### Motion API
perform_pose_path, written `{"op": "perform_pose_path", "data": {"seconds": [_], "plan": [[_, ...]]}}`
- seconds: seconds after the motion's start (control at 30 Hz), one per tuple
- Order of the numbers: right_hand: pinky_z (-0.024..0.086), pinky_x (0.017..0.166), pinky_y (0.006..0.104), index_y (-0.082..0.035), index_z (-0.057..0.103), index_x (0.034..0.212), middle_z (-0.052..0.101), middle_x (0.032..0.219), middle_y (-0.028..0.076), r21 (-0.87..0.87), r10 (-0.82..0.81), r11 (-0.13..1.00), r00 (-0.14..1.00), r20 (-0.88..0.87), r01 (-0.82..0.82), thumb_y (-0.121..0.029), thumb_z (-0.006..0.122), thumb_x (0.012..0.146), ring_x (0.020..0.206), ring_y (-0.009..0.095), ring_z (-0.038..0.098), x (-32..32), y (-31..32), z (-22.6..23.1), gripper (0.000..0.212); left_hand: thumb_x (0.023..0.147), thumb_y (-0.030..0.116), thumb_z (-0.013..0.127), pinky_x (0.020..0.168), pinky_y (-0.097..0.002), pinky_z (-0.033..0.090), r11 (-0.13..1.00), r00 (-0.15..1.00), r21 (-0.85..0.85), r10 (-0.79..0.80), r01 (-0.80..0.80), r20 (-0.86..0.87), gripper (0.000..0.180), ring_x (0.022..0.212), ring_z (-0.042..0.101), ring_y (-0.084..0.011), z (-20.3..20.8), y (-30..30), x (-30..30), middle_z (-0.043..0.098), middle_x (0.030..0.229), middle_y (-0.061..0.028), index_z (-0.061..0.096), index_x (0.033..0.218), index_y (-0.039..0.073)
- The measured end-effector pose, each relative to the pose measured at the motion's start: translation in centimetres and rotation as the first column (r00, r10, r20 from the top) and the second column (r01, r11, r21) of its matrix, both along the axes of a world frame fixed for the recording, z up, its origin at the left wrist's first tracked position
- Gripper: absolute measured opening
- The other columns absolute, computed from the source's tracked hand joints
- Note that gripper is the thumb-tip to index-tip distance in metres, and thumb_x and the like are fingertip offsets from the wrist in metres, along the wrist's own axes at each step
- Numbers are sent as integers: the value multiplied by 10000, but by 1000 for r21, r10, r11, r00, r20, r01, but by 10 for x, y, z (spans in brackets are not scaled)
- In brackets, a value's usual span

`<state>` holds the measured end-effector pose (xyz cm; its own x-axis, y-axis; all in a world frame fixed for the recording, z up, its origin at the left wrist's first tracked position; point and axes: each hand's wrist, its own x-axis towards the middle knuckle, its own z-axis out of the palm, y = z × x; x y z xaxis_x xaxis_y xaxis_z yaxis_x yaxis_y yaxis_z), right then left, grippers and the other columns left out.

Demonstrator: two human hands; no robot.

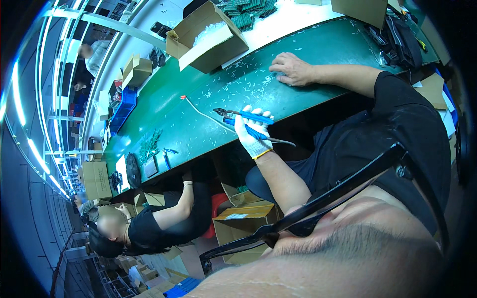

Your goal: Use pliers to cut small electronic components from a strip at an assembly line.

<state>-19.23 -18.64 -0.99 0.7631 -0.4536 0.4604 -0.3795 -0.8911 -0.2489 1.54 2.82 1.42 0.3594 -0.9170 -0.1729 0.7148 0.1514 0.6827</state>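
Note:
My left hand, in a white knit glove, is shut on blue-handled pliers over the near edge of the green table. The plier jaws meet a thin grey cable that ends in a small red tip and trails back past the glove. My right hand is bare and rests palm down on the table farther along, fingers curled over several small pale cut pieces scattered there. Whether it holds any of them I cannot tell.
An open cardboard box with white contents stands on the table beyond my right hand. A black bag lies at the table's end. Another person in black sits further down the table among cardboard boxes. Blue bins stand opposite.

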Motion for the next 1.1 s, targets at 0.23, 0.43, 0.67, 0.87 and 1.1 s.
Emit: {"op": "perform_pose_path", "data": {"seconds": [0.23, 0.43, 0.67, 0.87, 1.1], "plan": [[382, 1100, 528, -85, 618, 1325, 550, 1351, 184, -17, -217, 976, 956, -200, 218, -467, 655, 979, 1316, 346, 469, 2, 21, 16, 516, 976, 561, 600, 789, -567, 579, 999, 1000, 34, 0, -1, 22, 690, 914, 682, -418, -1, -3, -3, 644, 1091, -209, 511, 1338, -20], [464, 990, 483, -67, 643, 1139, 580, 1161, 167, 35, -139, 989, 982, -127, 145, -363, 682, 968, 1145, 343, 548, 0, 21, 11, 344, 974, 564, 603, 788, -564, 579, 999, 1000, 35, 1, -2, 31, 696, 913, 680, -416, -1, 0, -5, 643, 1091, -210, 510, 1340, -20], [536, 874, 464, -45, 625, 953, 623, 969, 161, -64, -64, 996, 996, -66, 60, -275, 693, 943, 958, 348, 640, 0, 18, 7, 239, 972, 577, 599, 802, -568, 571, 999, 999, 34, -25, 23, 38, 713, 922, 674, -410, -4, -2, -4, 635, 1099, -206, 502, 1355, -16], [567, 772, 487, -62, 627, 903, 646, 870, 173, -65, -38, 997, 999, -32, 36, -246, 707, 914, 839, 375, 685, -1, 9, 9, 201, 973, 574, 599, 817, -567, 568, 999, 999, 51, -19, 17, 41, 708, 931, 673, -411, -2, -2, -5, 635, 1100, -206, 508, 1350, -18], [590, 840, 468, -56, 750, 1044, 755, 1011, 215, 270, -235, 938, 971, 42, 216, -279, 705, 876, 947, 391, 729, 8, -18, 9, 282, 970, 575, 603, 812, -560, 571, 999, 999, 46, -20, 17, 50, 709, 935, 676, -409, -2, -1, -5, 639, 1097, -207, 514, 1351, -17]]}}
